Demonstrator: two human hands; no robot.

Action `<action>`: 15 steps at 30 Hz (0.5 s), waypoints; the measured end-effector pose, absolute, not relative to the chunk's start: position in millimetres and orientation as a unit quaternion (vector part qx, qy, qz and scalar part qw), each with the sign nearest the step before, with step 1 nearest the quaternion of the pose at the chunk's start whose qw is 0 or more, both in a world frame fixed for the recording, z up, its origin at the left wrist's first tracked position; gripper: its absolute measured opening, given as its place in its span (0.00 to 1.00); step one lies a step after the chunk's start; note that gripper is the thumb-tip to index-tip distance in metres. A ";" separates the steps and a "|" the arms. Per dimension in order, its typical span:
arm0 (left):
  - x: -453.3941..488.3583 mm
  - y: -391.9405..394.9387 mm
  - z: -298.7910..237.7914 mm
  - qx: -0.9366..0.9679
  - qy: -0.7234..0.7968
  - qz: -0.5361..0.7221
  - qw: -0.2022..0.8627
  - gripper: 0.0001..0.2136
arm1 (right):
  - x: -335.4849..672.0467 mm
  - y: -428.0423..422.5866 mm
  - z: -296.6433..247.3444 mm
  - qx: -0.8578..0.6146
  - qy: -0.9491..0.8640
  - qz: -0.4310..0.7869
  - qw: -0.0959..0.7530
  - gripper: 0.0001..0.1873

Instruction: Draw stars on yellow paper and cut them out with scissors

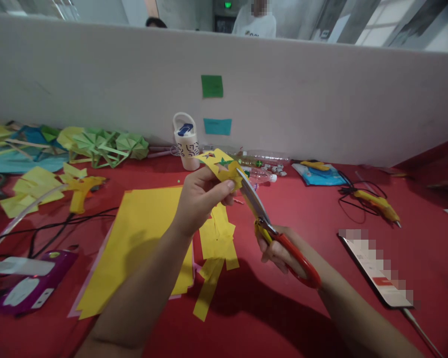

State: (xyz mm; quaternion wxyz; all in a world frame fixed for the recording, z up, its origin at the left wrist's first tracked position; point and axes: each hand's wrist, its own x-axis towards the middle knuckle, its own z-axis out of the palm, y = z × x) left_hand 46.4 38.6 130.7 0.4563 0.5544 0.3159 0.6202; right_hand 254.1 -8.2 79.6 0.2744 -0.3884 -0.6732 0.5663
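My left hand point(199, 199) is closed on a small piece of yellow paper point(220, 166) with star-shaped holes cut in it, held up above the red table. My right hand point(280, 251) grips red and yellow scissors point(269, 228); their blades point up and left and meet the paper's right edge. Below the hands lie a stack of yellow paper sheets point(142, 238) and several loose yellow strips point(216, 243).
A white cup with a handle point(186, 144), plastic bottles point(261, 166), two yellow glue guns point(80, 191) point(379, 204) with black cables, a phone point(377, 271), green folded paper shapes point(104, 146) and a purple packet point(30, 288) lie on the red table point(321, 209). A white partition point(97, 79) backs it; a person stands behind.
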 end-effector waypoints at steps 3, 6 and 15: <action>44.9 39.4 129.7 0.560 0.309 0.617 0.459 0.02 | 252.8 -9.6 79.0 -0.393 -0.665 0.572 0.276 0.25; 45.2 39.4 130.1 0.558 0.304 0.619 0.462 0.02 | 250.6 -11.5 77.4 -0.395 -0.660 0.571 0.287 0.28; 45.1 39.7 130.1 0.555 0.305 0.614 0.470 0.02 | 248.6 -14.3 79.3 -0.409 -0.663 0.558 0.286 0.33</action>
